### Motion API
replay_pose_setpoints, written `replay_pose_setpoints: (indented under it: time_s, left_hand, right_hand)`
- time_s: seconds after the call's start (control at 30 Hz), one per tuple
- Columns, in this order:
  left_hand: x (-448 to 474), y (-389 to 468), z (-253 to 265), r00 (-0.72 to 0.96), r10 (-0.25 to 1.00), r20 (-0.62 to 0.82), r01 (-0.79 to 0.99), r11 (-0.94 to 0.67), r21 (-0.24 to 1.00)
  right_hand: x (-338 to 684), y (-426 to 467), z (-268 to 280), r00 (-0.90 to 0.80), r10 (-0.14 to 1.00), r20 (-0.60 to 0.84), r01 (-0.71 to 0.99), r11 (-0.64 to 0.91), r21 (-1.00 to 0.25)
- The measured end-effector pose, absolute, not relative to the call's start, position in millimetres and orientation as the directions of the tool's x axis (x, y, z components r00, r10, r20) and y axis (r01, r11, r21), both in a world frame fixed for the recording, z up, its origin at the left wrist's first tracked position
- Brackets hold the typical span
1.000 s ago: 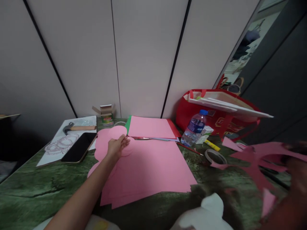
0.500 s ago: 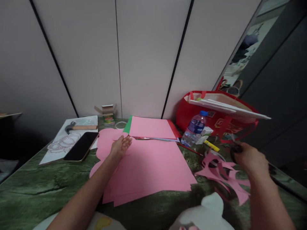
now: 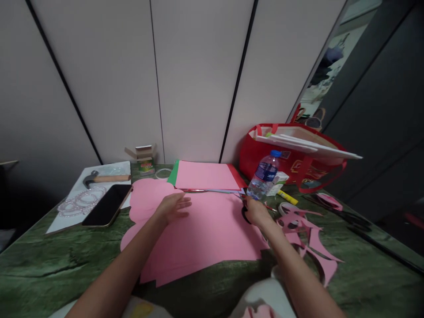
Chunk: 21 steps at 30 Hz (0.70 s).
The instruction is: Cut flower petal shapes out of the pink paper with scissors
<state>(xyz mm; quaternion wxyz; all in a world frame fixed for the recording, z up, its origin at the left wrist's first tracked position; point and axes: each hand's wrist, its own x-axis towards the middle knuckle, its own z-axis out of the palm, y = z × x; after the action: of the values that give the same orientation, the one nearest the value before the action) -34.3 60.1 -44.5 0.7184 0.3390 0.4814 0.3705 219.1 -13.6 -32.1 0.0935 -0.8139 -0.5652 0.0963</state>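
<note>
My left hand is open, its fingers apart, over the left part of a stack of pink paper sheets. Beside it on the left lie pink paper pieces with scalloped, cloud-like edges. My right hand grips a pair of scissors by its black handles, above the right edge of the pink sheets. The blades are hard to make out, so I cannot tell how far apart they are. Curved pink paper scraps lie to the right of my right forearm.
A water bottle leans before a red bag, near a yellow glue stick and tape roll. Behind are more coloured sheets and a small open box. At left are a phone and hammer.
My right hand has moved left with the scissors, from beyond the scraps to the pink sheets' edge. My left hand has shifted slightly right, its fingers spreading. The view has turned slightly right.
</note>
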Motion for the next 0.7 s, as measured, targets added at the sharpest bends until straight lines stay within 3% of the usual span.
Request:
replay_pose_setpoints:
  time_s: [0.2,0.47,0.7]
  left_hand:
    - [-27,49,-43,0.337,0.825,-0.453,0.038,0.469,0.882]
    - [-27,49,-45,0.350,0.844,-0.406,0.179,0.365,0.914]
    - [-26,45,-51,0.464,0.858,-0.219,0.341,0.056,0.939]
  right_hand:
    - [213,-12,-55,0.371,0.923,-0.104,0.908,-0.384,-0.166]
    - [212,-21,-36,0.418,0.906,0.065,0.900,-0.403,-0.167]
    - [224,-24,-31,0.449,0.875,0.181,0.880,-0.398,-0.260]
